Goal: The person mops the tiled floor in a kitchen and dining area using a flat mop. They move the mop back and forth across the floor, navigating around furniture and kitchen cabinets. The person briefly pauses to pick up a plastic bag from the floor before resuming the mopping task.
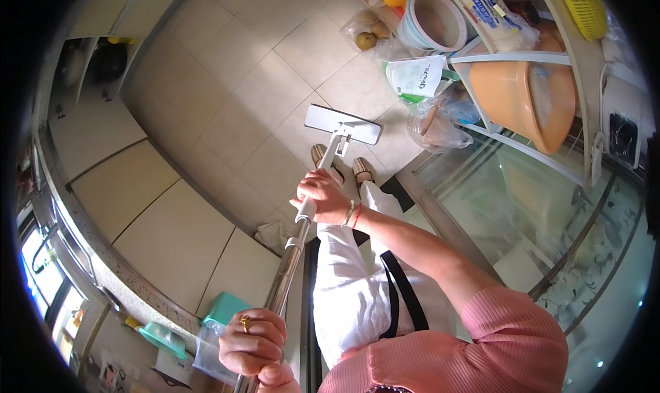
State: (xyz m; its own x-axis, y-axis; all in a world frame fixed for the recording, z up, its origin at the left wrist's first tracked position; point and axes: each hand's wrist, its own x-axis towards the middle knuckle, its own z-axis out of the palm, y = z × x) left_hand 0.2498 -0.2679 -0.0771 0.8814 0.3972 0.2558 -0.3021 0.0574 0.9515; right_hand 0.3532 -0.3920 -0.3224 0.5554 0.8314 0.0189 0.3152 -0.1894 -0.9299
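Mid-mopping, by the look of it: flat mop (342, 124) head down on the tiled floor (234, 111) just ahead of the slippers (340, 163), no wet trail or cleaned patch plain enough to judge what is done or left. Right hand (323, 196) wrapped around the lower pole, left hand (251, 341) clenched on the upper end. Grey-white rectangular pad, white joint, shiny metal handle slanting up toward the body.

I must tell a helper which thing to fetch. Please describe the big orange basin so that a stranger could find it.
Look at the white metal rack at the right of the beige tiled floor. On its lower shelf lies the big orange plastic basin, tipped on its side. It is the only large orange thing there, below the yellow basket.
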